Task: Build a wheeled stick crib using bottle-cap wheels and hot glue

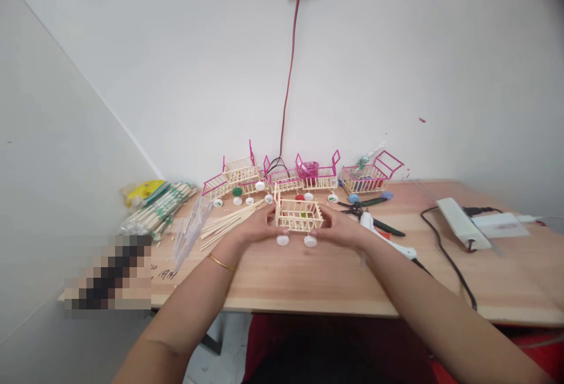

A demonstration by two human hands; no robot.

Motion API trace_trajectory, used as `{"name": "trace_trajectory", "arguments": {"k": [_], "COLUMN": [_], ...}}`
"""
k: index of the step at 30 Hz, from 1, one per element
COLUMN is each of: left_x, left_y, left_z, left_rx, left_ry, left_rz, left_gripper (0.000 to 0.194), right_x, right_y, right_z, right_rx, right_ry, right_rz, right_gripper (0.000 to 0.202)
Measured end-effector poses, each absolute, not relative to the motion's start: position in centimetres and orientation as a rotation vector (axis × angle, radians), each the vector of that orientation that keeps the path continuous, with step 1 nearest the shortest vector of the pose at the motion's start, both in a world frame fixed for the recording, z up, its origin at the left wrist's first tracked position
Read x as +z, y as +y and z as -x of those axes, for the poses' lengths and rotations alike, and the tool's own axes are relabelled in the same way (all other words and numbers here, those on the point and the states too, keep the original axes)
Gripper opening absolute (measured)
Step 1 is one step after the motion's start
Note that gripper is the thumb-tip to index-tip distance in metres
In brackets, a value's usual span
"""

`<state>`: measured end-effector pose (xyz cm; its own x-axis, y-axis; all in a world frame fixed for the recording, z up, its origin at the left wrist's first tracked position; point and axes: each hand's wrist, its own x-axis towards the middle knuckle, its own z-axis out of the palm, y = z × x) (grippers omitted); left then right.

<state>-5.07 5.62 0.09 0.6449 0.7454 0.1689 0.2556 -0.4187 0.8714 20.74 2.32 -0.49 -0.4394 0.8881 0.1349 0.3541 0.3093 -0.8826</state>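
Between my two hands is a small model cart (299, 216) built of pale wooden sticks, with white round wheels along its near side. My left hand (261, 224) grips its left end, where an upright stick frame rises. At the opposite end, my right hand (337, 226) has its fingers closed round the cart's side, the thumb near the right wheel. The far fingers of both hands are partly hidden behind the cart. Loose wooden sticks (227, 225) lie beside my left hand. A white glue gun (388, 237) and dark-handled pliers (383, 225) lie to the right of my right hand.
Several pink-trimmed stick carts (319, 179) stand along the wall, one cart (368, 178) loaded with small items. Bagged sticks (163, 208) lie at the left. A white power strip (462, 224) and black cable (449, 258) occupy the right. The wooden table's (326, 290) front edge is near me.
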Motion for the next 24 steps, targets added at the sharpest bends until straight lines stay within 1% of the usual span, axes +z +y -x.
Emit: {"name": "trace_trajectory", "arguments": {"k": [5, 7, 11, 13, 15, 20, 24], "left_x": [-0.20, -0.28, -0.35, -0.38, -0.42, -0.37, 0.09], "left_y": [5.91, 5.98, 6.00, 5.98, 5.98, 5.90, 5.59], "left_z": [5.19, 5.19, 5.12, 5.11, 5.12, 5.05, 4.88], "left_rx": [0.705, 0.719, 0.714, 0.716, 0.711, 0.696, 0.699], "left_ry": [0.812, 0.812, 0.835, 0.844, 0.852, 0.854, 0.851], "left_rz": [-2.008, -2.020, -2.015, -2.018, -2.018, -2.022, -2.029], "left_gripper": [0.070, 0.069, 0.068, 0.067, 0.067, 0.066, 0.062], "right_x": [-0.63, -0.70, -1.08, -1.34, -1.48, -0.99, -0.58], "right_y": [2.44, 2.45, 2.54, 2.66, 2.76, 2.59, 2.26], "right_z": [-20.73, -20.79, -21.01, -21.12, -21.21, -21.21, -21.03], "right_rx": [1.116, 1.110, 1.135, 1.145, 1.073, 0.895, 0.887], "right_ry": [-1.931, -1.942, -1.960, -1.964, -1.993, -2.074, -2.081], "right_rz": [1.007, 1.031, 1.080, 1.052, 1.090, 1.199, 1.246], "right_gripper": [0.058, 0.059, 0.080, 0.086, 0.083, 0.061, 0.058]}}
